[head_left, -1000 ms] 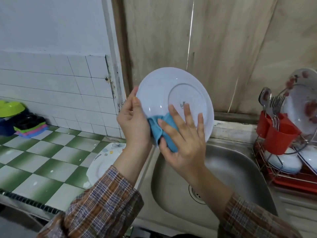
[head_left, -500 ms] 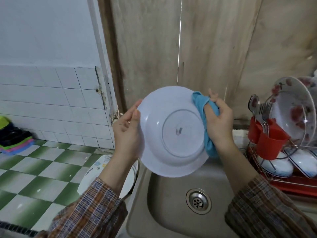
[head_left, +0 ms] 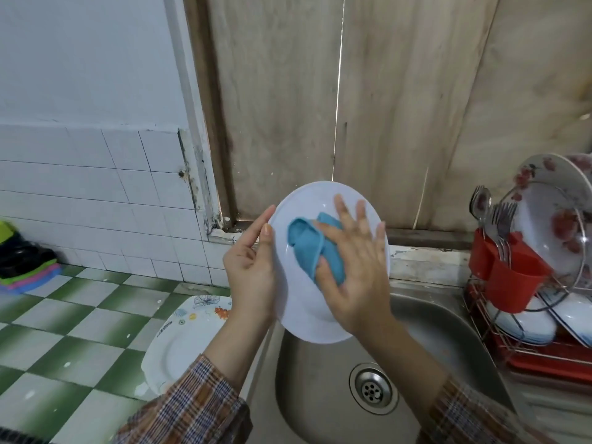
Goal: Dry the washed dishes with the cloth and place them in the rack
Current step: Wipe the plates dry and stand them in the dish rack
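Note:
I hold a plain white plate [head_left: 307,315] tilted up over the sink [head_left: 320,402]. My left hand [head_left: 250,267] grips its left rim, thumb on the near face and fingers behind. My right hand [head_left: 355,267] presses a folded blue cloth [head_left: 304,241] flat against the plate's near face with straight, spread fingers. The red wire dish rack [head_left: 544,357] stands at the right edge and holds white dishes lying low and a flowered plate [head_left: 551,203] standing upright.
A patterned white plate [head_left: 182,344] lies on the green-and-white checked counter just left of the sink. Red cutlery cups [head_left: 509,280] with forks and spoons hang on the rack's front. Stacked coloured containers [head_left: 25,264] sit far left by the tiled wall.
My right hand moved the cloth from the plate's right rim onto the middle of its face and flattened out. The plate has been turned over.

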A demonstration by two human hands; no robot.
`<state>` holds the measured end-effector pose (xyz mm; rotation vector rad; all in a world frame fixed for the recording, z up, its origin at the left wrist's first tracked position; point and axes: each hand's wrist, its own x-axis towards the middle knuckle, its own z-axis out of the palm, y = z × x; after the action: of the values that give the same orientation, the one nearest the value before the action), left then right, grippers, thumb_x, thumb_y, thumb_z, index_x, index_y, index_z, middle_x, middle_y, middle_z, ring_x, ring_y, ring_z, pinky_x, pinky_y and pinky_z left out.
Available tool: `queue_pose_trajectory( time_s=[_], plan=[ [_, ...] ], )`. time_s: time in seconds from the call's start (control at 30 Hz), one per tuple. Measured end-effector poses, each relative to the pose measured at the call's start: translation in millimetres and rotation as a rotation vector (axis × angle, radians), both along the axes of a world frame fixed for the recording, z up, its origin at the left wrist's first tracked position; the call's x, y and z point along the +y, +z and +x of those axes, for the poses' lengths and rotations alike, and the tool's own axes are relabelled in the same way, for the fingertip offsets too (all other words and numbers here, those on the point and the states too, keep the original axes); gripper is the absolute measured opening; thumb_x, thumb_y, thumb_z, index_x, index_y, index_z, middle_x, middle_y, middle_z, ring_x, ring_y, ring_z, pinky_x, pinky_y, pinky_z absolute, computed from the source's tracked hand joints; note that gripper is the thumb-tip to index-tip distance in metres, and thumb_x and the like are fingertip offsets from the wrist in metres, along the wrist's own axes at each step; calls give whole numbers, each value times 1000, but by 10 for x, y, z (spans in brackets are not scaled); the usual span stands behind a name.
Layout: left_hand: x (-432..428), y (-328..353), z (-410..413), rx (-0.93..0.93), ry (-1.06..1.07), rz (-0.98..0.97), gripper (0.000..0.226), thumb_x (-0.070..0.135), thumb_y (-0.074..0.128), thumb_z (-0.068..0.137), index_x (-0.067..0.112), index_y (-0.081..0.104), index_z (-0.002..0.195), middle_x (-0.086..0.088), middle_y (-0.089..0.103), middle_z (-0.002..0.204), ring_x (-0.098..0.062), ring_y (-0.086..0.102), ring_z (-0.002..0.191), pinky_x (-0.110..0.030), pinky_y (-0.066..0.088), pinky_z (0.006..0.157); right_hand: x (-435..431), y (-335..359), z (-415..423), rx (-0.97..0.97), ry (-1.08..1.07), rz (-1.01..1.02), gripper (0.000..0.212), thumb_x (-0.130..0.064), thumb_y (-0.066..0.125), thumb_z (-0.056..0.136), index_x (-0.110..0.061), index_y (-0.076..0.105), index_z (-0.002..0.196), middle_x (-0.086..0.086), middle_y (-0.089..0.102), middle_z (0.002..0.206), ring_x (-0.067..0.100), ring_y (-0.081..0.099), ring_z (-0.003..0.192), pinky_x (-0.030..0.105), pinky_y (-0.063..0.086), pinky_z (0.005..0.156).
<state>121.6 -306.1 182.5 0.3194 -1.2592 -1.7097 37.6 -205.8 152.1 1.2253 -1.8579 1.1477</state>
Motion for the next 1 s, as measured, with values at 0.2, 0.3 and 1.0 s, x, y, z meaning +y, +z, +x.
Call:
queue_pose_trajectory(
  time_s=[0.2, 0.3, 1.0],
  plan=[
    [23, 2, -16, -36, 20, -49, 23, 13, 51, 99, 25, 68, 109, 6, 74, 104, -12, 69, 95, -23, 56, 83, -16, 154, -329, -412, -141, -214, 52, -42, 33, 94, -25, 41, 143, -8, 10, 162, 16, -3, 150, 54, 8, 120],
    [-19, 81, -30, 3, 38, -51, 23, 11, 51, 98, 25, 68, 106, 8, 76, 92, -7, 70, 82, -19, 56, 73, -25, 149, -111, -196, 49, -72, 52, -34, 37, 94, -26, 41, 146, -12, 13, 161, 13, 0, 151, 36, 0, 122],
    [190, 48, -42, 64, 90, -26, 27, 3, 49, 98, 19, 67, 108, 17, 74, 81, 3, 67, 77, -13, 52, 68, -109, 268, 229, 95, -76, 71, 39, -34, 49, 87, -17, 66, 117, 3, 49, 145, 27, 30, 144, 50, 14, 119]
  ],
)
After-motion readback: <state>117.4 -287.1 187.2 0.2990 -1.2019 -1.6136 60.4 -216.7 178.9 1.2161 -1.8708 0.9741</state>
